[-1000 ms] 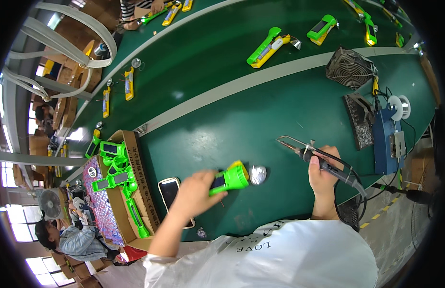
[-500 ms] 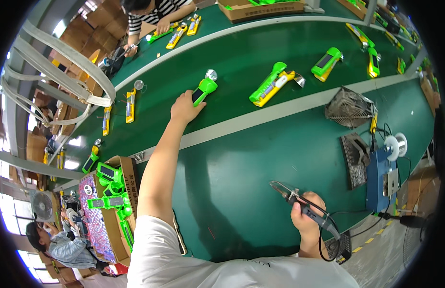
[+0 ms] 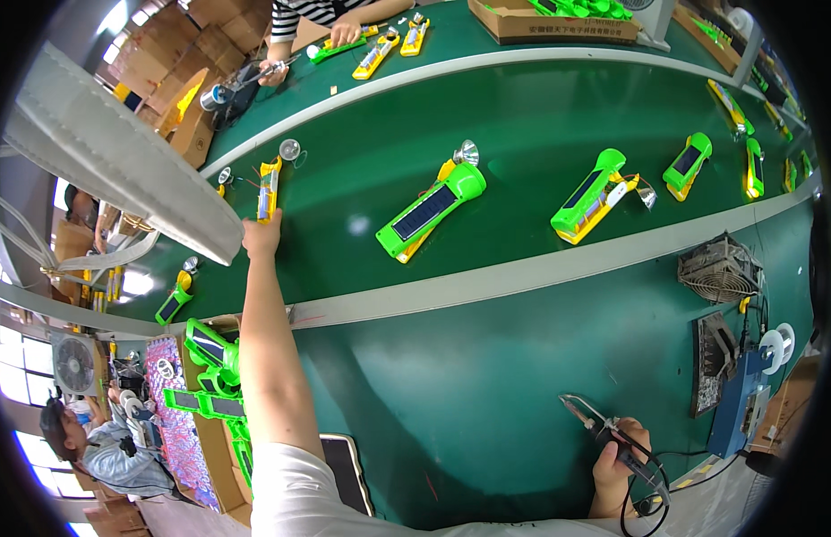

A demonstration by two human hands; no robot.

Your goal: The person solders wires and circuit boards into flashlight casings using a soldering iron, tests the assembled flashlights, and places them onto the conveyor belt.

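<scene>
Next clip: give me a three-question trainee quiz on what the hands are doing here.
1. True or false: the left hand reaches the yellow part on the belt.
2. What does the right hand hold? A) soldering iron B) phone C) nothing
3. Fill in: the nearest assembled torch is green and ____.

Key: 1 true; 2 A; 3 yellow.

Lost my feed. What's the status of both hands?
Left hand at yellow flashlight half on belt. Right hand in a closed grip on soldering iron. Nothing in the way.
</scene>
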